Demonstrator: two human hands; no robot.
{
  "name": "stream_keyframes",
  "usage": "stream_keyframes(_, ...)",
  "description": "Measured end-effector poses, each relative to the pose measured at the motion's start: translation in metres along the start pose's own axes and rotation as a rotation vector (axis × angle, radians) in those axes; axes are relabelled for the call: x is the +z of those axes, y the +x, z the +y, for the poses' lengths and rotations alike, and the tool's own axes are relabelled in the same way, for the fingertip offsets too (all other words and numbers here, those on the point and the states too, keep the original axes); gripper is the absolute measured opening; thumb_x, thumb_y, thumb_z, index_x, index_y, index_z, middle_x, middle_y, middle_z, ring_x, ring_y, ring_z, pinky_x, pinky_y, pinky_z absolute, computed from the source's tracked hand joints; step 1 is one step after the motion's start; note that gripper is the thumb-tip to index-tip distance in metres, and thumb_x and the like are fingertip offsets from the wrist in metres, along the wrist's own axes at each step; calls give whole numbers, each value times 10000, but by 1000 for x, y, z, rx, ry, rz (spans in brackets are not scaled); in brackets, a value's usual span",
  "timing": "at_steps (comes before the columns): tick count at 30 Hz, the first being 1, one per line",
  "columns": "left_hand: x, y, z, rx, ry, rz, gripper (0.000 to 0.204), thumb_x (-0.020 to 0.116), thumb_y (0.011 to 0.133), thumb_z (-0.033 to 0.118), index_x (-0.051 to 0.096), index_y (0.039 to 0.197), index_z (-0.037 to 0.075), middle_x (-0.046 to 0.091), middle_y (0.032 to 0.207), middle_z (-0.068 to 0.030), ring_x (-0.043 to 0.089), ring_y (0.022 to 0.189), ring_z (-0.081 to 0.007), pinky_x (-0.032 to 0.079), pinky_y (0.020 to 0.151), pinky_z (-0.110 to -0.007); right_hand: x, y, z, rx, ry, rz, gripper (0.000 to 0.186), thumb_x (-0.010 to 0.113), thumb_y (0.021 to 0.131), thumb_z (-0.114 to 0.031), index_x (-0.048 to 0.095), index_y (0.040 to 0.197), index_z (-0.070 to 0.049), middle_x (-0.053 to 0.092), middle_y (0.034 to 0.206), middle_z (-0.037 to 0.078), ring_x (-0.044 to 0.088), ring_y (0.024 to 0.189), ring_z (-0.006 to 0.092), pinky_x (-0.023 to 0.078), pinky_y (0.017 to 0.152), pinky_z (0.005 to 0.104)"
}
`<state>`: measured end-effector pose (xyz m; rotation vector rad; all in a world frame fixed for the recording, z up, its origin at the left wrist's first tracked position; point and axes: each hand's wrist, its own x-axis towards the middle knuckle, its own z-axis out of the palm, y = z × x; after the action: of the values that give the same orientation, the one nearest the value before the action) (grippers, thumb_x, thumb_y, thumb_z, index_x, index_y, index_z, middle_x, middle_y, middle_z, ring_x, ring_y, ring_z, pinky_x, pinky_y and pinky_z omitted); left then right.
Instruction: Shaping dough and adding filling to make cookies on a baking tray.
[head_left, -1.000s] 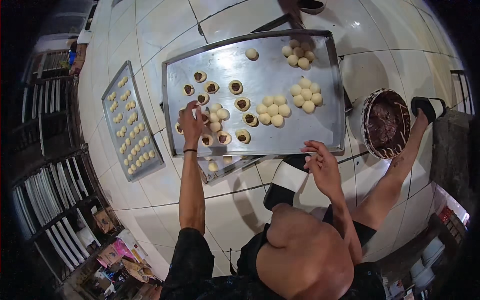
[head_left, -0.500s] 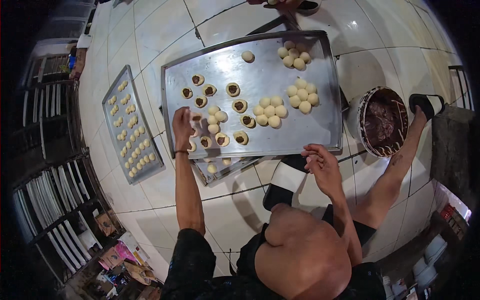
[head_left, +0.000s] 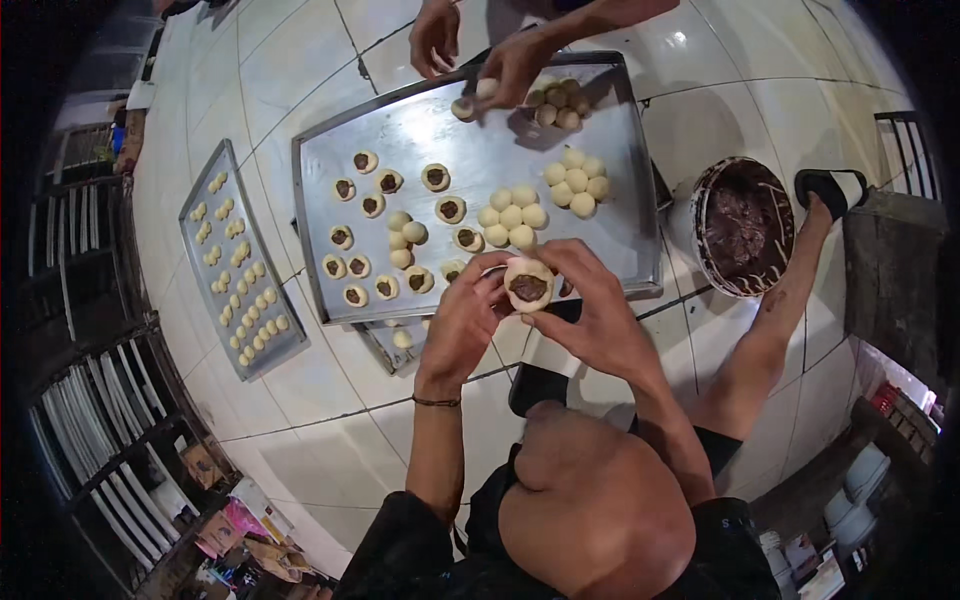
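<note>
Between my two hands is a round of pale dough with dark brown filling [head_left: 528,287], held above the near edge of the large metal tray [head_left: 480,307]. My left hand [head_left: 462,318] has its fingers closed against the left side of the dough. My right hand [head_left: 598,318] grips the other side, thumb below and fingers above. Several filled dough rounds [head_left: 451,209] lie face up on the tray's left and middle. Smooth dough balls [head_left: 512,217] sit in clusters to the right and among the filled ones.
A co-worker's hands [head_left: 513,68] reach over the tray's far edge, one at a dough ball. A bucket of dark brown filling [head_left: 745,230] stands to the right. On the left lies a smaller tray of dough pieces [head_left: 250,285]. Part of another tray [head_left: 385,350] shows underneath.
My left hand has come from the tray's left side to meet my right hand, with a filled dough round now between them. The co-worker's hands have moved in over the tray's far edge.
</note>
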<state>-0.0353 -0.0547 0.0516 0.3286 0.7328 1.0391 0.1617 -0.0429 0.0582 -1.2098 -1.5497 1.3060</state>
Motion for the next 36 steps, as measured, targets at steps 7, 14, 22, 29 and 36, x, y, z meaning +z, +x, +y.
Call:
stream_keyframes(7,0,5,-18,104,453,19,491,609,939,-27,460,1404,22,602,1258,-120,611,1065,-193,494,958,-307,-3,-11,7,94,141,62,394,781,752,42,719,1138,-5,626,1226,86,570,819,139,469,695,248)
stream_keyframes(14,24,12,-33,64,-191,233,530,611,935,-29,441,1433,32,600,1297,-132,595,1123,-197,482,1004,-318,12,-11,-19,-17,3,251,239,790,777,38,730,1009,32,657,1090,105,572,807,118,453,669,218)
stream_keyframes(22,38,5,-37,258,40,96,594,611,974,38,377,1518,74,639,1303,-160,612,1175,-218,513,990,-316,-2,-15,5,116,413,197,254,811,772,31,732,1013,21,657,1119,87,535,723,115,442,633,227)
stream_keyframes(29,36,7,-50,396,150,116,621,596,1009,116,324,1567,94,684,1256,-164,582,1286,-270,506,1046,-342,1,-13,-17,213,427,188,230,791,789,40,712,1005,26,655,1133,99,556,742,134,459,631,244)
stream_keyframes(36,39,1,-50,321,248,173,670,604,1031,187,262,1594,63,684,1273,-188,431,1447,-316,402,1142,-426,-5,-21,-23,-156,-88,170,237,773,787,59,700,1005,4,653,1044,75,546,710,141,462,631,264)
